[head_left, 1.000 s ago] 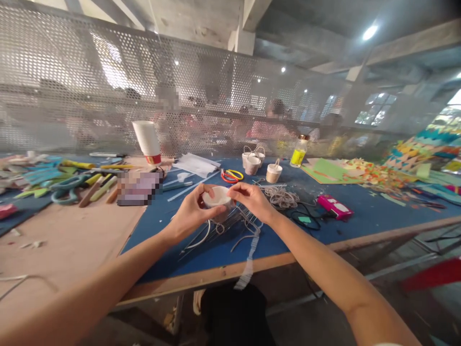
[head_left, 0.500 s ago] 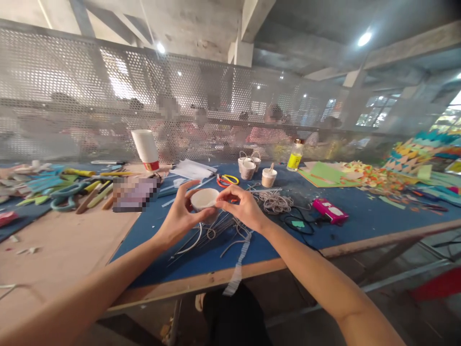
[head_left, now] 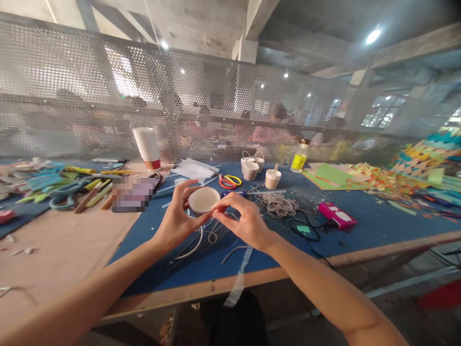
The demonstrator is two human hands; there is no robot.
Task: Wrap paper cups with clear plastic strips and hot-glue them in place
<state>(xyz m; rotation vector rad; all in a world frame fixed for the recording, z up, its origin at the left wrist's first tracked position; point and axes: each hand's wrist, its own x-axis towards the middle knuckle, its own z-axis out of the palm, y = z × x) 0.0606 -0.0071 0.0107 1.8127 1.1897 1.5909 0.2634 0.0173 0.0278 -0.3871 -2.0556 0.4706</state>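
Note:
My left hand [head_left: 177,216] holds a small white paper cup [head_left: 203,199] by its rim, thumb and fingers curled around its left side, above the blue mat [head_left: 342,240]. My right hand [head_left: 242,221] pinches the cup's near right edge with thumb and forefinger. Below both hands lie thin wires and a white curved strip [head_left: 196,242]. A coil of twine [head_left: 279,205] rests just right of my right hand.
Three small cups with handles [head_left: 257,170] stand behind, with a yellow bottle [head_left: 300,156] and a stack of paper cups [head_left: 146,146]. A pink box [head_left: 336,215], scissors [head_left: 68,196], coloured paper [head_left: 363,175] and a perforated metal screen [head_left: 108,96] surround the work area. People sit beyond the screen.
The cup has tilted so its round face turns more toward me. My right hand slid down to the cup's near edge, and both hands shifted slightly left.

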